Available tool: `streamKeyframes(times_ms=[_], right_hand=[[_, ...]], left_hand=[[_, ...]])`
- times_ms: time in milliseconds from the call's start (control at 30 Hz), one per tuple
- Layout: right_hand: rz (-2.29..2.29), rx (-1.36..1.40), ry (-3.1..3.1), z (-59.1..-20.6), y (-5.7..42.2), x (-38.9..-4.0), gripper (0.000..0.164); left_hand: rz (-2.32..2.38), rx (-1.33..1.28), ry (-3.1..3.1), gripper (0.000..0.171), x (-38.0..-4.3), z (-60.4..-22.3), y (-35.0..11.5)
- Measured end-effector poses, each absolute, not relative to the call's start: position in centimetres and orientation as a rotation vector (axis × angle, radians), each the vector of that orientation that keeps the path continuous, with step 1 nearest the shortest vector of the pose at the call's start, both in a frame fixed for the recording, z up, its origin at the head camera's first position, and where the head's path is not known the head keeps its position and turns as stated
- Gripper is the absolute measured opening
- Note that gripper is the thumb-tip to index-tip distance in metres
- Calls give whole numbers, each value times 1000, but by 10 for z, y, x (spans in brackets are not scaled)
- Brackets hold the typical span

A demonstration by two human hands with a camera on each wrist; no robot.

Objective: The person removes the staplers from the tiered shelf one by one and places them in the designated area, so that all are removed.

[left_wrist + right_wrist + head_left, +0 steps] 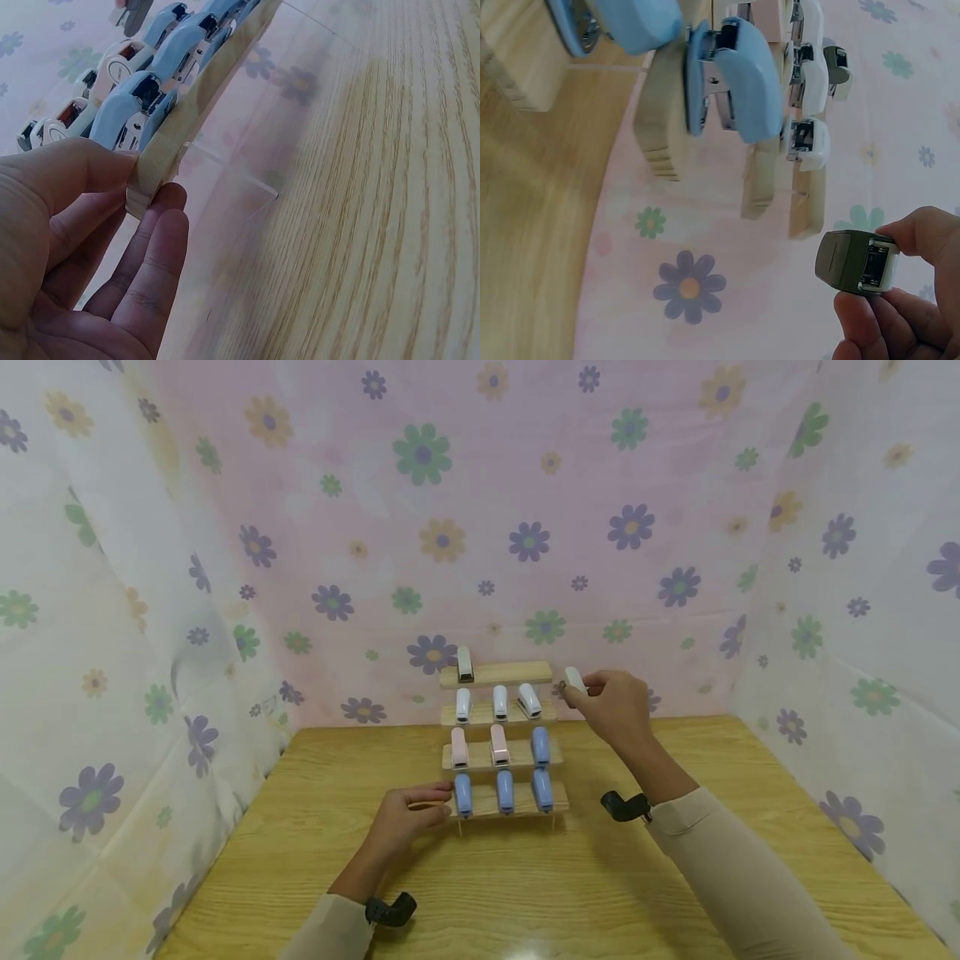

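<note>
My right hand (617, 700) pinches a small stapler (857, 262) by one end, holding it in the air right of the upper shelves. It has a dark green side and a white side. With thumb and fingers, my left hand (405, 817) grips the left end of the lowest wooden shelf (161, 154). On this shelf stand three blue staplers (506, 792). The tier above bears two pink staplers (499, 745) and one blue stapler (540, 746). Higher up are three white staplers (500, 702), the right one tilted. One white stapler (465, 665) stands at the top shelf's left end.
The tiered stand has thin clear supports (240, 172) and stands on a wood-grain table (315, 793). A flowered cloth (525, 485) hangs behind it and along both sides. A black strap mount (626, 807) sits at each wrist.
</note>
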State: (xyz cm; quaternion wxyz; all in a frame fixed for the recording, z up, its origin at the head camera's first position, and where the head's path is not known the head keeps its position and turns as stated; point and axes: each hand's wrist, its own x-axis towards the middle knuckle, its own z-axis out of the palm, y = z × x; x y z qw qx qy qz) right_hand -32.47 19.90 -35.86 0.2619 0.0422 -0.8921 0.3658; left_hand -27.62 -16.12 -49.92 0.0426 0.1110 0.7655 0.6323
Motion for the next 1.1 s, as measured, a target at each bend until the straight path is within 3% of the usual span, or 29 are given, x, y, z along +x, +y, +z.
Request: streamKeyframes(times_ms=[333, 700, 1100], right_hand=[[1009, 66, -2424, -384, 212, -315, 45], [1111, -83, -2433, -418, 219, -299, 37], [1222, -328, -2485, -457, 225, -292, 47]], left_hand=[[1976, 312, 2299, 26, -274, -495, -162], [1980, 333, 2279, 27, -274, -498, -165], [1971, 319, 2283, 26, -274, -498, -161]])
